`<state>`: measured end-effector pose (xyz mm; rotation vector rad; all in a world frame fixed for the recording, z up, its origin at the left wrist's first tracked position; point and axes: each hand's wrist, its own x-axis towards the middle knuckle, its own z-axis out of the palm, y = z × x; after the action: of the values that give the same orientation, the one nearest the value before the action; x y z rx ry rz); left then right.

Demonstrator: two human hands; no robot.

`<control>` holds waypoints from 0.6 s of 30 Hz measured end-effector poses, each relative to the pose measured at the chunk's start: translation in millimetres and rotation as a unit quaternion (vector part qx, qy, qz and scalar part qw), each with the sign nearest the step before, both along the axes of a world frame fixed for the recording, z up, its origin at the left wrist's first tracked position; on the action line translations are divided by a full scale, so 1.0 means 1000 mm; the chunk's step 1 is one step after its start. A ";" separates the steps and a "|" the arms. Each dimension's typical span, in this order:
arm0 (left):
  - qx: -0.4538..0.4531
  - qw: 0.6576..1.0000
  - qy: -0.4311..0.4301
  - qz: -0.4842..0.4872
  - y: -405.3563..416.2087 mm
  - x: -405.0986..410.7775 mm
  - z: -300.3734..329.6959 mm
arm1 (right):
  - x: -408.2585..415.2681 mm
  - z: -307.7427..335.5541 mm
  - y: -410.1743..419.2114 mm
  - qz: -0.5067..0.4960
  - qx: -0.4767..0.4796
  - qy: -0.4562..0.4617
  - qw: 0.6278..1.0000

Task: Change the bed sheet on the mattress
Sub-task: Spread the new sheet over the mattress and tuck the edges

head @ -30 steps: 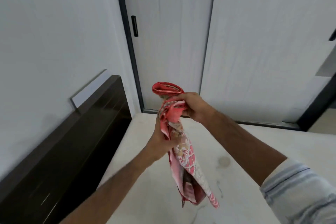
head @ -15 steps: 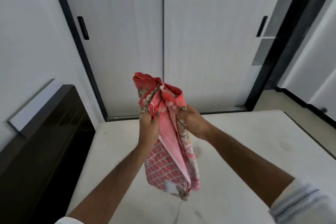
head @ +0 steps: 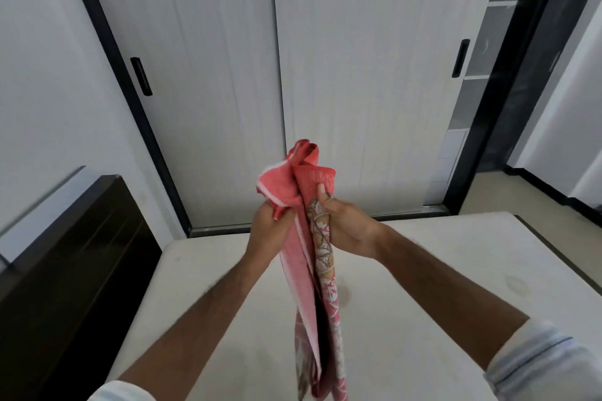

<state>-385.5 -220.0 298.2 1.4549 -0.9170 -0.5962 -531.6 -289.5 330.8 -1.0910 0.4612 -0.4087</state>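
Red patterned bed sheet (head: 312,237) hangs bunched above the bare mattress (head: 423,286), its lower end trailing down in front of it. Left hand (head: 270,231) and right hand (head: 345,221) each clutch the gathered top, close together, in front of the white wardrobe doors (head: 293,75).

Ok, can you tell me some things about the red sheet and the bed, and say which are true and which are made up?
1. Both hands grip the red sheet. True: the left hand and the right hand hold it.
2. The sheet is spread flat over the mattress. False: it hangs bunched.
3. The mattress is bare. True.
4. The wardrobe doors stand open. False: they are closed.
5. The headboard is white. False: it is dark.
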 end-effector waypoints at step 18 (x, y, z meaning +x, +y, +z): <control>0.076 0.995 0.010 0.065 -0.057 -0.036 0.064 | -0.100 0.045 -0.126 -0.080 -0.092 0.109 0.987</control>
<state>-421.4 -277.5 362.5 1.6286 -0.7691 -0.5929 -631.4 -415.2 376.1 -1.2893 0.7193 -0.4827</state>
